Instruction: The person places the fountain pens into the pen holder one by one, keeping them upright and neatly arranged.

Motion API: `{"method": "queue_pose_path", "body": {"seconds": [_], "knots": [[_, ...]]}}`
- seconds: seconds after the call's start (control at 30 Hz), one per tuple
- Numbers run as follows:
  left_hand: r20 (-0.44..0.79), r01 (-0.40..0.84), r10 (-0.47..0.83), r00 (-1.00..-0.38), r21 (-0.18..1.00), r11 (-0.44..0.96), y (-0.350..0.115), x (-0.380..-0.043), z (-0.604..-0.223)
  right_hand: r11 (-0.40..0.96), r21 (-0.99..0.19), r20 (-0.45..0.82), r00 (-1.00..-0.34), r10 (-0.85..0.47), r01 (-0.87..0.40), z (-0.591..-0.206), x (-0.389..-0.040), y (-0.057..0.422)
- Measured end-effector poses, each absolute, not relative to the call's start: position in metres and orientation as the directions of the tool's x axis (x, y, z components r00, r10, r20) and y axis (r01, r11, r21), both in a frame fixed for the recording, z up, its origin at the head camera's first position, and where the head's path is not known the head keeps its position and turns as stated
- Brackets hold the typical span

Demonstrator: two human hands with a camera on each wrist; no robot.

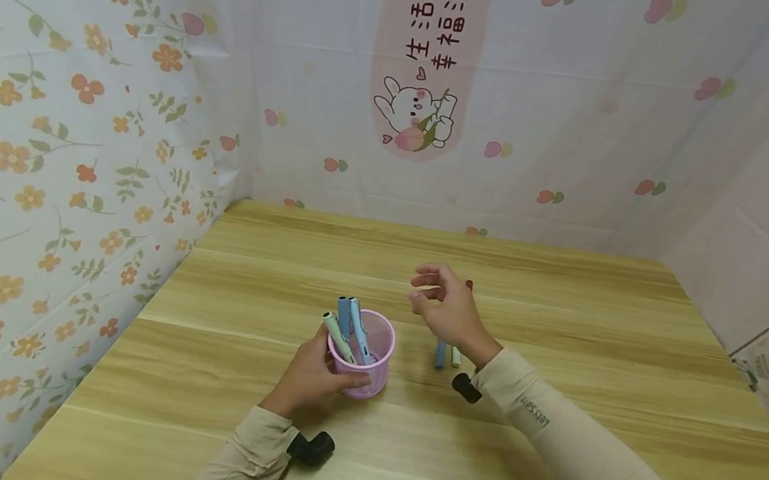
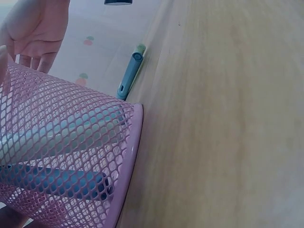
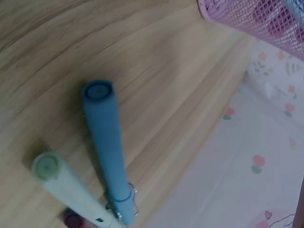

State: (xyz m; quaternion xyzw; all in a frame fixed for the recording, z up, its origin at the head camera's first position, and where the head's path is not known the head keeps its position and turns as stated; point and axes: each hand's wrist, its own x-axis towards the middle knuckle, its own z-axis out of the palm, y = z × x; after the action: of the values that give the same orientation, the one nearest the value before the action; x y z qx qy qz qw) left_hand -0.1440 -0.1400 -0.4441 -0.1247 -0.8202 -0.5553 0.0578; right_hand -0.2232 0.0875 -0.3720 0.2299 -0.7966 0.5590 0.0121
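Observation:
My left hand [image 1: 310, 379] grips a pink mesh pen cup [image 1: 378, 375] by its side, with the thumb across the front. Inside lean a pale green pen [image 1: 338, 337], a blue pen [image 1: 344, 317] and a light blue pen [image 1: 360, 333]. To the right of the cup my right hand [image 1: 450, 308] is raised over the table, its fingers loosely bent around nothing. Below it lie a blue pen [image 3: 107, 142] and a pale green pen [image 3: 71, 187] side by side, with the dark red end of another pen [image 3: 74, 219] beside them.
The wood-grain table [image 1: 562, 318] runs back to a printed cloth [image 1: 286, 100] hung behind it. A floral cloth [image 1: 64, 153] borders the left side. Each wrist carries a small black camera, one of them the left wrist's camera [image 1: 311, 449].

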Motion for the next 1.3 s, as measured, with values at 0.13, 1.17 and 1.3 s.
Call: {"method": "queue_pose_path", "body": {"seconds": [0.13, 1.17, 1.3], "knots": [[0.231, 0.267, 0.142, -0.963, 0.899, 0.347, -0.139, -0.144, -0.442, 0.262, -0.904, 0.24, -0.908, -0.342, -0.338, -0.373, -0.228, 0.093], [0.229, 0.267, 0.15, -0.962, 0.904, 0.335, -0.139, -0.145, -0.445, 0.394, -0.911, 0.063, -0.984, -0.164, -0.124, -0.391, -0.266, 0.138], [0.224, 0.262, 0.149, -0.963, 0.905, 0.335, -0.139, -0.143, -0.444, 0.436, -0.892, 0.059, -0.987, -0.149, -0.119, -0.393, -0.269, 0.143]]}}
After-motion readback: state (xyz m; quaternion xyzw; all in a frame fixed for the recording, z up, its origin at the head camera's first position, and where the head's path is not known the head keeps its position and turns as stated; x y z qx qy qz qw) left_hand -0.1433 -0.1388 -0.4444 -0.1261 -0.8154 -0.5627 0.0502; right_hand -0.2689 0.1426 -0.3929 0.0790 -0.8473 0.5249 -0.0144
